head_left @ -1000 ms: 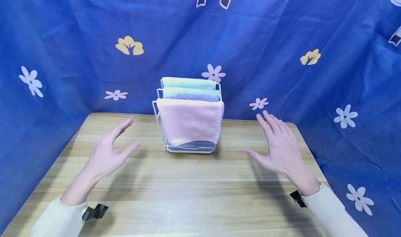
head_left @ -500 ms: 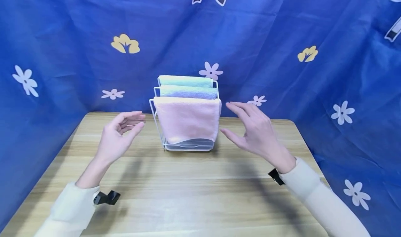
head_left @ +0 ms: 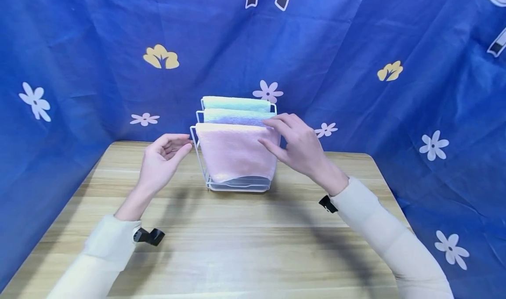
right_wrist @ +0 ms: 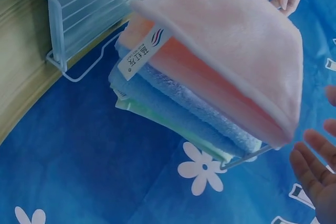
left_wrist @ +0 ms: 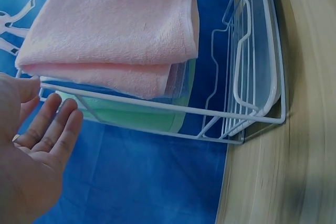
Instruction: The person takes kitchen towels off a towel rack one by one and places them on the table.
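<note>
A pink towel (head_left: 237,152) hangs folded over the front bar of a white wire rack (left_wrist: 210,113). Behind it hang a blue towel (right_wrist: 184,114) and a mint-green towel (head_left: 236,103). My left hand (head_left: 160,160) is beside the rack's upper left corner, thumb and fingers apart; whether the fingertips touch the wire I cannot tell. In front of the pink towel's upper right corner, my right hand (head_left: 298,145) has its thumb and fingers spread, holding nothing. A white label (right_wrist: 144,53) shows at the towel's side in the right wrist view.
The rack's grey-white base tray (head_left: 239,185) stands on a wood-grain table (head_left: 237,246) towards its back edge. A blue flowered cloth (head_left: 221,35) hangs behind and at both sides. Black wrist mounts (head_left: 149,236) sit at the sleeve cuffs.
Both hands have moved inward to the rack. My right hand came left to the pink towel's upper corner, and my left hand came right to the rack's side. The towels have stayed put.
</note>
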`<control>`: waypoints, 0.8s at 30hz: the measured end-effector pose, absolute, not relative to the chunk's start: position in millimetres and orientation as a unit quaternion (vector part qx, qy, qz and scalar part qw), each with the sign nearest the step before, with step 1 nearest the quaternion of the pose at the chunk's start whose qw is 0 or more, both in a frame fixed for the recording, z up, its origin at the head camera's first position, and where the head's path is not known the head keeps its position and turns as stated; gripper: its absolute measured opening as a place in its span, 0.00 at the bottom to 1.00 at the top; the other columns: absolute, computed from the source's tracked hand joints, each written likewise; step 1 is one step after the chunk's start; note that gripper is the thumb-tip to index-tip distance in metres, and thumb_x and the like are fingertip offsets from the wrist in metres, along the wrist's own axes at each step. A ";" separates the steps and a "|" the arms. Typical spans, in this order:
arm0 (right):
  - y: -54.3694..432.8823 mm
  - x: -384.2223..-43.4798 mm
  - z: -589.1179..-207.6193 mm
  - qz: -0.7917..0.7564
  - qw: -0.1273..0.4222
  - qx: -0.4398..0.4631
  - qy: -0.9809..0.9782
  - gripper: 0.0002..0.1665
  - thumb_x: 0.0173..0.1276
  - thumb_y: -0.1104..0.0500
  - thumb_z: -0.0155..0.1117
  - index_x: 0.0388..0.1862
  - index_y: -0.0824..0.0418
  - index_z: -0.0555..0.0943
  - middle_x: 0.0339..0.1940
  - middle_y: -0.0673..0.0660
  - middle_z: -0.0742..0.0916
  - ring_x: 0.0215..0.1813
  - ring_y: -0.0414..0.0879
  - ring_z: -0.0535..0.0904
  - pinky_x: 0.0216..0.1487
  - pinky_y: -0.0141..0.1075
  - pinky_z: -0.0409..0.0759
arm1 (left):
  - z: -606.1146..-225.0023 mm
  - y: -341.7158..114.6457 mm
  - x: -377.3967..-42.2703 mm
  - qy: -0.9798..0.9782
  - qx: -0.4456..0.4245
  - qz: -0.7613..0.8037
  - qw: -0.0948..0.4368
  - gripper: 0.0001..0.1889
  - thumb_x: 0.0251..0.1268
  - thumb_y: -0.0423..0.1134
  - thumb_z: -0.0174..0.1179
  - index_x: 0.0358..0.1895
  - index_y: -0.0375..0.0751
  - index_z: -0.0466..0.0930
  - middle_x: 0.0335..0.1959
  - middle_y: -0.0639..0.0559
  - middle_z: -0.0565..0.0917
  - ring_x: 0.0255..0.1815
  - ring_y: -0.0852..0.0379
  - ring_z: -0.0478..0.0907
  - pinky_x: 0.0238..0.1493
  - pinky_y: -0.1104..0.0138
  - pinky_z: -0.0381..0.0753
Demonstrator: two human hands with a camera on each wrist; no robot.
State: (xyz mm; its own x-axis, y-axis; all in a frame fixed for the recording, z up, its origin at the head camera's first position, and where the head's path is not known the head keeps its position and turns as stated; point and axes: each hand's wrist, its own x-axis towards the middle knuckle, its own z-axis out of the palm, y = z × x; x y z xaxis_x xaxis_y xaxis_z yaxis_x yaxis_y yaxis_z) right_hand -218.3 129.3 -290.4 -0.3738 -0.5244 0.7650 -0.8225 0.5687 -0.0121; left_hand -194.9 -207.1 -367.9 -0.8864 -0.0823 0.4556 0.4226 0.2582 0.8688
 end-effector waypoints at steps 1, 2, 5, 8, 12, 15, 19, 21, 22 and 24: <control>128.1 -220.4 -290.3 0.200 0.368 0.417 -0.807 0.21 0.68 0.52 0.78 0.54 0.63 0.87 0.46 0.59 0.91 0.47 0.53 0.86 0.49 0.43 0.90 | -368.1 -206.2 -196.1 -0.762 -0.112 -0.602 0.211 0.14 0.72 0.30 0.66 0.56 0.26 0.82 0.41 0.73 0.88 0.44 0.75 0.86 0.52 0.84 0.87; 127.0 -222.2 -290.2 0.200 0.364 0.416 -0.809 0.21 0.68 0.52 0.78 0.54 0.63 0.88 0.46 0.59 0.91 0.47 0.53 0.85 0.48 0.43 0.90 | -368.3 -205.3 -197.2 -0.759 -0.114 -0.606 0.211 0.14 0.72 0.30 0.66 0.56 0.25 0.82 0.40 0.72 0.89 0.44 0.75 0.87 0.51 0.84 0.88; 123.4 -227.6 -290.9 0.194 0.349 0.415 -0.817 0.19 0.68 0.52 0.77 0.53 0.62 0.88 0.46 0.58 0.91 0.44 0.52 0.85 0.46 0.42 0.90 | -368.7 -203.0 -200.6 -0.749 -0.119 -0.617 0.212 0.13 0.73 0.30 0.66 0.55 0.25 0.82 0.40 0.69 0.89 0.42 0.73 0.87 0.50 0.83 0.89; 120.1 -232.6 -292.9 0.189 0.340 0.417 -0.822 0.16 0.70 0.54 0.76 0.52 0.60 0.88 0.44 0.57 0.91 0.41 0.51 0.85 0.43 0.42 0.90 | -369.2 -201.2 -203.6 -0.736 -0.122 -0.631 0.212 0.10 0.73 0.29 0.65 0.52 0.28 0.83 0.39 0.66 0.90 0.40 0.70 0.88 0.49 0.81 0.90; 115.0 -237.8 -295.6 0.181 0.342 0.424 -0.819 0.12 0.71 0.55 0.75 0.49 0.59 0.88 0.40 0.55 0.91 0.39 0.49 0.86 0.43 0.42 0.91 | -369.4 -199.9 -206.9 -0.726 -0.121 -0.642 0.213 0.06 0.72 0.29 0.66 0.48 0.32 0.85 0.37 0.65 0.90 0.37 0.69 0.88 0.47 0.80 0.90; 111.0 -240.5 -297.0 0.179 0.343 0.429 -0.816 0.12 0.71 0.55 0.75 0.48 0.59 0.89 0.37 0.54 0.90 0.37 0.48 0.86 0.41 0.41 0.91 | -368.8 -199.0 -209.4 -0.720 -0.122 -0.649 0.212 0.05 0.72 0.29 0.66 0.47 0.33 0.86 0.36 0.64 0.90 0.36 0.68 0.88 0.46 0.80 0.91; 105.7 -243.2 -298.3 0.178 0.338 0.427 -0.819 0.12 0.71 0.53 0.75 0.48 0.58 0.89 0.36 0.53 0.90 0.33 0.45 0.84 0.36 0.39 0.89 | -368.1 -198.7 -212.3 -0.715 -0.124 -0.656 0.210 0.03 0.71 0.29 0.67 0.44 0.38 0.86 0.35 0.63 0.90 0.35 0.68 0.88 0.44 0.79 0.91; 103.6 -243.6 -298.3 0.178 0.335 0.422 -0.823 0.12 0.71 0.52 0.75 0.47 0.58 0.90 0.35 0.53 0.90 0.32 0.45 0.84 0.35 0.38 0.89 | -368.1 -198.7 -213.6 -0.716 -0.127 -0.655 0.206 0.04 0.72 0.29 0.67 0.43 0.40 0.86 0.34 0.62 0.90 0.35 0.67 0.88 0.43 0.79 0.91; 102.9 -243.8 -298.3 0.178 0.333 0.420 -0.826 0.13 0.71 0.52 0.75 0.47 0.58 0.90 0.35 0.53 0.90 0.32 0.44 0.83 0.34 0.38 0.88 | -368.3 -198.9 -214.2 -0.718 -0.128 -0.652 0.205 0.04 0.72 0.29 0.66 0.43 0.41 0.86 0.34 0.63 0.90 0.35 0.68 0.88 0.42 0.79 0.91; 101.7 -243.9 -298.3 0.177 0.328 0.413 -0.831 0.13 0.70 0.51 0.76 0.47 0.58 0.90 0.34 0.53 0.90 0.31 0.44 0.83 0.33 0.38 0.87 | -368.6 -199.2 -215.3 -0.721 -0.132 -0.649 0.203 0.04 0.72 0.29 0.66 0.43 0.41 0.86 0.34 0.64 0.90 0.35 0.68 0.88 0.42 0.79 0.91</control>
State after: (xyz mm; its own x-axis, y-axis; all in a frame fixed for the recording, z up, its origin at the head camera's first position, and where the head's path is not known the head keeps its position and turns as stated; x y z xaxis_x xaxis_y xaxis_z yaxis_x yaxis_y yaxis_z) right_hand -243.9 101.7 -298.3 -0.4447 -0.5698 0.6911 -0.8019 0.5970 -0.0239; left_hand -215.3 -199.2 -368.6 -0.8831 -0.0730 0.4635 0.4532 0.1230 0.8829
